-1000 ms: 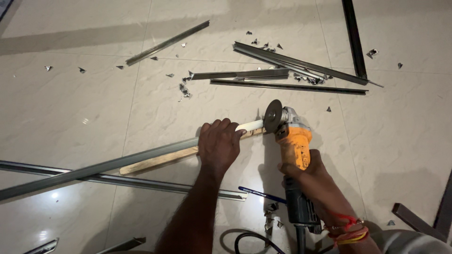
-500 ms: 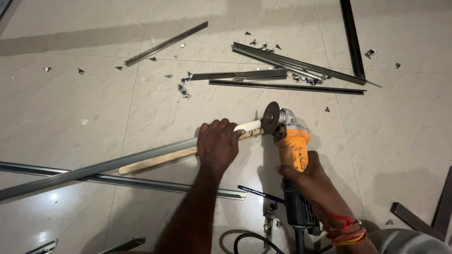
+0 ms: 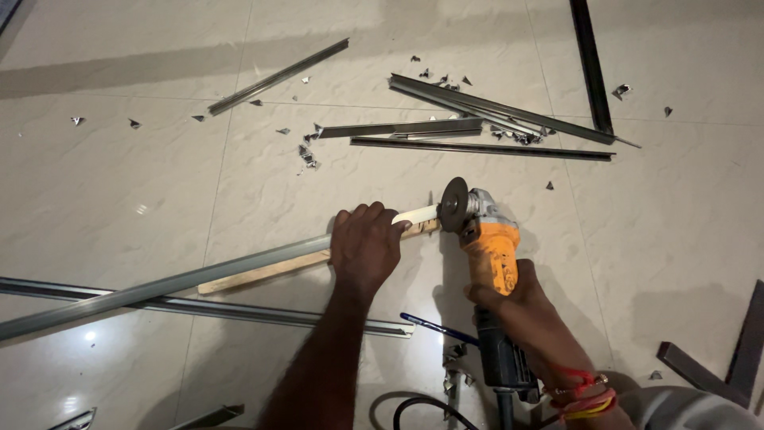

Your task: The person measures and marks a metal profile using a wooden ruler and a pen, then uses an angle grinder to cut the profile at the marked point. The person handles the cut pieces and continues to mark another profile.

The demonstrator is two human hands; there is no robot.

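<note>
No packages, labels, signs or screens are in view.

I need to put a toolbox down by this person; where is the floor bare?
Bare tile lies right of the angle grinder, below the long dark strip, and at far left above the grey channel. Offcuts crowd the top centre; both hands fill the middle.

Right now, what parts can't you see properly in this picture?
Head view only:
- The metal strip under the left hand: the hand covers it.
- Whether the grinder disc touches the strip: too small to tell.
- The black cable: cut off by the bottom edge.
- The right hand hides the grinder's handle.
</note>
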